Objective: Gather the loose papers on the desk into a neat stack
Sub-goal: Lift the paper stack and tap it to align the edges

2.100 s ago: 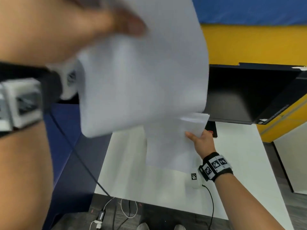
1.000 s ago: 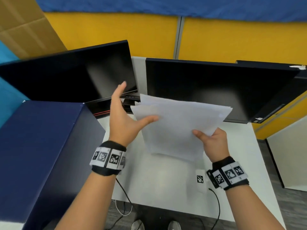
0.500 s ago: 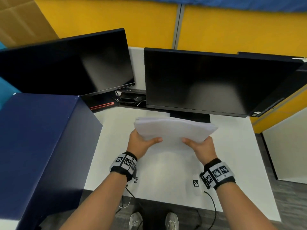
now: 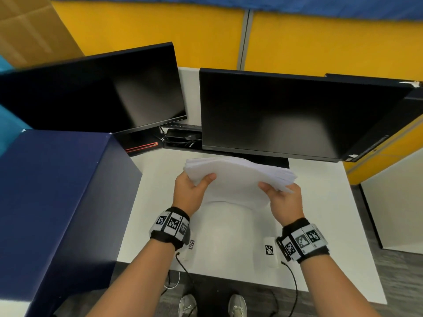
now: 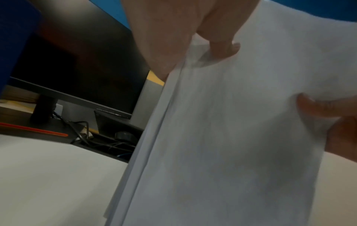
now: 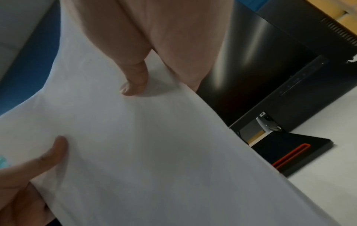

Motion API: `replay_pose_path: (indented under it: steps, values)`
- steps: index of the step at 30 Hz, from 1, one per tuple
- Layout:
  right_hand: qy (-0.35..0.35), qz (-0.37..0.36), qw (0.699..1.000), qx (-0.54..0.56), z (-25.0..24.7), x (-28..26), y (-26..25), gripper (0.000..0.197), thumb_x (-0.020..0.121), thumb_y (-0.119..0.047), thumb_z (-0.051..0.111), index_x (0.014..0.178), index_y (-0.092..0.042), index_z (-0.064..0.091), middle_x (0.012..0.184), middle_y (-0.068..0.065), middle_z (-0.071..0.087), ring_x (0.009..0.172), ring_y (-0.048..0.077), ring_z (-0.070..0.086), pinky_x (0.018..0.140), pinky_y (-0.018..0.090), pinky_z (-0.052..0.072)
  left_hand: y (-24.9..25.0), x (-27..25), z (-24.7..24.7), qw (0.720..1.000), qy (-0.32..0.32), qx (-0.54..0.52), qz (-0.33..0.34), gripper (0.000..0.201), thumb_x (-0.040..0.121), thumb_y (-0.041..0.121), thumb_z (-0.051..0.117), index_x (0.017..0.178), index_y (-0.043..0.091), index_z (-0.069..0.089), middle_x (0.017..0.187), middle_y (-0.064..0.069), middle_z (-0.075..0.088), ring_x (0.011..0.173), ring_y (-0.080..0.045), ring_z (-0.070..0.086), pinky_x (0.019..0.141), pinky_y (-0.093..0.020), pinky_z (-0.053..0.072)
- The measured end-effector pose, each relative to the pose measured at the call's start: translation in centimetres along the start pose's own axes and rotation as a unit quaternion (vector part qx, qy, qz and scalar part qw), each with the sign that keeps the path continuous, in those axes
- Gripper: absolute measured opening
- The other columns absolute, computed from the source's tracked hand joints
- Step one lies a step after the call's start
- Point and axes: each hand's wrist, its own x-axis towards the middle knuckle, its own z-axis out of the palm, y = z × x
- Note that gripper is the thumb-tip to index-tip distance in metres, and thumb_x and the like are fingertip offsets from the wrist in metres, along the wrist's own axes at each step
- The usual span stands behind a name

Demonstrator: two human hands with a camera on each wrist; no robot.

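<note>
From the head view, both hands hold one stack of white papers [image 4: 238, 177] above the white table [image 4: 320, 225], just in front of the right monitor [image 4: 286, 115]. The left hand [image 4: 188, 194] grips the stack's left edge, thumb on top, and the right hand [image 4: 285, 203] grips the right edge the same way; the sheet edges on the right side are slightly fanned. A second monitor [image 4: 103, 94] stands to the far left, and a dark blue box [image 4: 57, 191] fills the near left. In the left wrist view, the left hand [image 5: 173, 35] pinches the papers [image 5: 231, 137] with its thumb pressed on the sheets, while a finger of the other hand shows at the right edge; the stack's left edge looks layered. In the right wrist view, the right hand [image 6: 164, 38] clamps the papers [image 6: 154, 152] under its thumb, and the left hand's thumb lies on the sheets at the lower left; a black monitor base [image 6: 289, 152] with an orange stripe sits on the table beyond.
</note>
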Motion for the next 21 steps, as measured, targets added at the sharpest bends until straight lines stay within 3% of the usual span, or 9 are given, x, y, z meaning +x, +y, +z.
replay_pose_path:
  steps: [2, 4, 8, 10, 11, 13, 15, 18, 21]
  values:
    - [0.011, -0.014, 1.000, -0.013, -0.1, 0.0, 0.0, 0.026, 0.085, -0.004, 0.071, 0.101, -0.024, 0.068, 0.098, -0.014, 0.069, 0.089, -0.017, 0.063, 0.082, 0.006, 0.048, 0.2, -0.3, 0.0, 1.000, 0.000, -0.004, 0.005, 0.033, 0.083, 0.019, 0.078, 0.114, 0.013, 0.069, 0.102, 0.013, 0.072, 0.093, 0.007, 0.069, 0.077, -0.010, 0.053]
    - [0.015, 0.032, 0.999, 0.004, 0.0, -0.1, 0.3, 0.025, 0.083, -0.012, 0.074, 0.105, -0.020, 0.068, 0.097, -0.010, 0.071, 0.091, -0.010, 0.067, 0.083, 0.015, 0.054, 0.1, -0.6, 0.2, 1.000, 0.002, -0.008, -0.005, 0.043, 0.082, 0.024, 0.080, 0.121, 0.015, 0.064, 0.109, 0.009, 0.071, 0.101, -0.002, 0.068, 0.080, -0.015, 0.056]
    - [0.027, 0.047, 0.994, 0.095, 0.0, -0.4, 0.0, 0.054, 0.075, -0.028, 0.082, 0.122, -0.015, 0.058, 0.113, -0.004, 0.070, 0.102, 0.008, 0.068, 0.083, 0.022, 0.055, 2.0, -1.3, 1.0, 0.997, 0.020, -0.066, 0.029, 0.065, 0.078, 0.026, 0.084, 0.131, 0.017, 0.047, 0.116, 0.008, 0.062, 0.099, 0.005, 0.064, 0.076, -0.013, 0.053]
    - [0.039, 0.023, 0.987, 0.153, 0.2, -0.2, -1.3, 0.061, 0.073, -0.039, 0.076, 0.122, -0.009, 0.055, 0.112, 0.001, 0.069, 0.100, 0.013, 0.067, 0.082, 0.024, 0.055, 3.5, -1.4, 1.5, 0.992, 0.046, -0.109, 0.044, 0.056, 0.084, 0.034, 0.074, 0.130, 0.014, 0.049, 0.111, 0.006, 0.061, 0.089, 0.009, 0.063, 0.071, -0.012, 0.052]
    - [0.049, 0.012, 0.984, 0.170, 0.3, -0.1, -2.1, 0.056, 0.074, -0.042, 0.071, 0.117, -0.009, 0.057, 0.107, 0.002, 0.068, 0.097, 0.016, 0.067, 0.083, 0.026, 0.055, 4.4, -1.5, 1.9, 0.990, 0.068, -0.117, 0.044, 0.046, 0.088, 0.036, 0.069, 0.126, 0.014, 0.052, 0.106, 0.006, 0.061, 0.084, 0.009, 0.063, 0.068, -0.012, 0.052]
    - [0.087, 0.012, 0.982, 0.164, 0.9, 0.3, -3.5, 0.034, 0.079, -0.044, 0.067, 0.096, -0.015, 0.063, 0.091, 0.001, 0.067, 0.085, 0.018, 0.064, 0.079, 0.035, 0.053, 5.6, -1.3, 2.6, 0.987, 0.122, -0.102, 0.028, 0.029, 0.091, 0.037, 0.068, 0.111, 0.018, 0.061, 0.098, 0.006, 0.064, 0.079, 0.003, 0.064, 0.066, -0.014, 0.051]
    - [0.128, 0.027, 0.983, 0.129, 1.2, 0.8, -4.2, 0.024, 0.082, -0.040, 0.067, 0.077, -0.016, 0.062, 0.077, 0.002, 0.063, 0.075, 0.018, 0.059, 0.074, 0.042, 0.052, 5.8, -1.0, 2.8, 0.983, 0.158, -0.094, 0.012, 0.020, 0.090, 0.034, 0.070, 0.101, 0.018, 0.065, 0.095, 0.005, 0.067, 0.083, -0.005, 0.064, 0.072, -0.020, 0.051]
    - [0.156, 0.019, 0.980, 0.119, 1.2, 1.5, -4.3, 0.009, 0.084, -0.020, 0.062, 0.078, -0.014, 0.066, 0.083, 0.008, 0.066, 0.082, 0.024, 0.060, 0.080, 0.044, 0.049, 5.7, -0.6, 2.7, 0.982, 0.158, -0.107, 0.013, 0.008, 0.092, 0.021, 0.065, 0.095, 0.014, 0.067, 0.093, 0.002, 0.068, 0.091, -0.014, 0.064, 0.088, -0.035, 0.052]
    - [0.157, 0.005, 0.981, 0.111, 1.2, 1.6, -4.5, 0.009, 0.085, -0.018, 0.059, 0.087, -0.014, 0.067, 0.089, 0.010, 0.070, 0.092, 0.029, 0.063, 0.095, 0.051, 0.049, 5.9, -0.8, 2.7, 0.985, 0.154, -0.070, 0.044, 0.009, 0.092, 0.023, 0.067, 0.098, 0.017, 0.067, 0.093, 0.009, 0.069, 0.092, -0.003, 0.064, 0.097, -0.036, 0.051]
